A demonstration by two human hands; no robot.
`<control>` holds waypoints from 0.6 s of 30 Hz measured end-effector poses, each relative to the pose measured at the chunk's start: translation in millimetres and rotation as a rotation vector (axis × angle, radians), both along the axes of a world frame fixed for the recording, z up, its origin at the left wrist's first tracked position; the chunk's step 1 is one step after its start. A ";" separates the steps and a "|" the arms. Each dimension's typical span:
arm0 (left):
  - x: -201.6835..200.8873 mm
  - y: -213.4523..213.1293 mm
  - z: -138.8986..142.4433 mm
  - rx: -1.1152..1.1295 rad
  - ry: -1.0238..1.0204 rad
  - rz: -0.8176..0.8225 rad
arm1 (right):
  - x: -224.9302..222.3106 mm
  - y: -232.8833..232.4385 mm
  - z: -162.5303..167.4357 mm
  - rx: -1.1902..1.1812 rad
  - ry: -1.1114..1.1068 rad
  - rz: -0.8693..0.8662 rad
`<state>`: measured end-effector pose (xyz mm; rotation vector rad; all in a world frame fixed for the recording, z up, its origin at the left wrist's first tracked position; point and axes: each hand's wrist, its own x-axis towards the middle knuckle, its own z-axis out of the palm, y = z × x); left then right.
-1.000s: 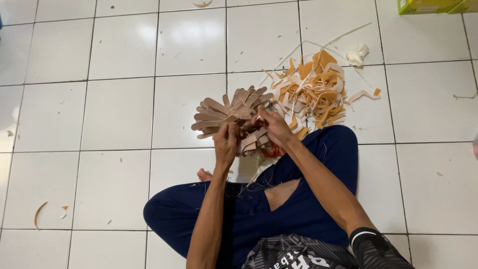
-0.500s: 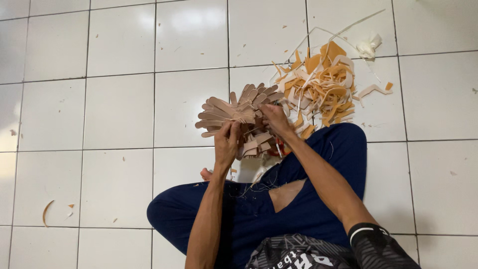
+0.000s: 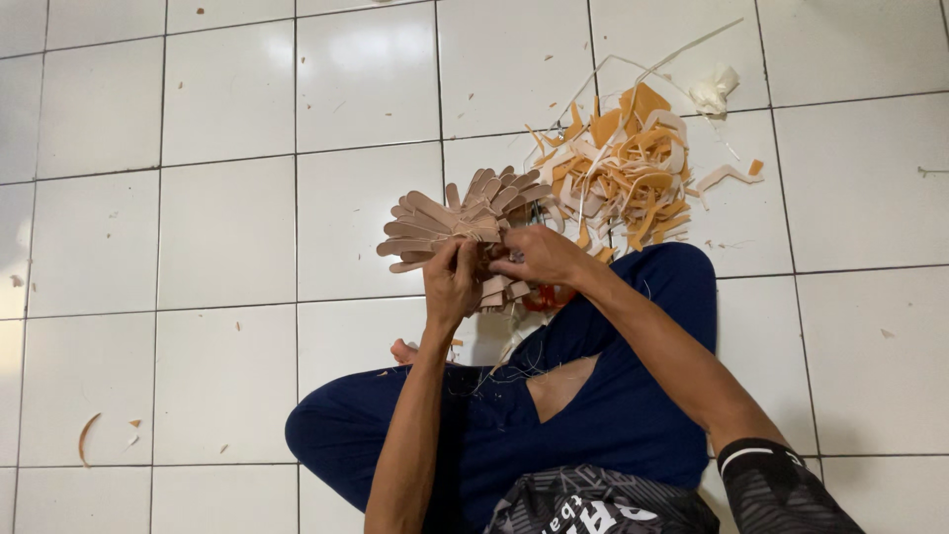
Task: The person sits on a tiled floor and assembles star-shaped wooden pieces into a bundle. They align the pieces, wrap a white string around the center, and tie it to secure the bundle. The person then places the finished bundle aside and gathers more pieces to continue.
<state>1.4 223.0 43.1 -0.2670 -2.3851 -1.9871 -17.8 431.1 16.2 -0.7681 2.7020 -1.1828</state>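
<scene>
White glossy tiled floor [image 3: 227, 208] w/ dark grout filled the view; person sat cross-legged on it in dark blue trousers [image 3: 593, 425]. Left hand [image 3: 451, 285] and right hand [image 3: 539, 257] were close together, both clamped on a fanned bundle of tan, tongue-shaped flat cut-outs [image 3: 450, 222], held up over the knees. Forearms angled inward, wrists bent toward each other. Behind, approx. touching the right knee, lay a heap of orange and cream offcut strips [image 3: 628, 168] — trimming looked well along, bundle not yet put down.
</scene>
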 end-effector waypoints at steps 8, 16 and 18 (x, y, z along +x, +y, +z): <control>2.7 2.9 15.1 -0.177 0.005 0.010 | -6.5 1.6 -28.0 -0.057 -0.119 -0.092; 15.7 8.1 -13.3 -0.928 0.421 -0.033 | 15.7 -4.7 1.3 -0.057 0.056 -0.319; 9.9 6.3 -20.6 -0.897 0.376 -0.116 | 19.0 -10.9 11.5 -0.015 0.161 -0.250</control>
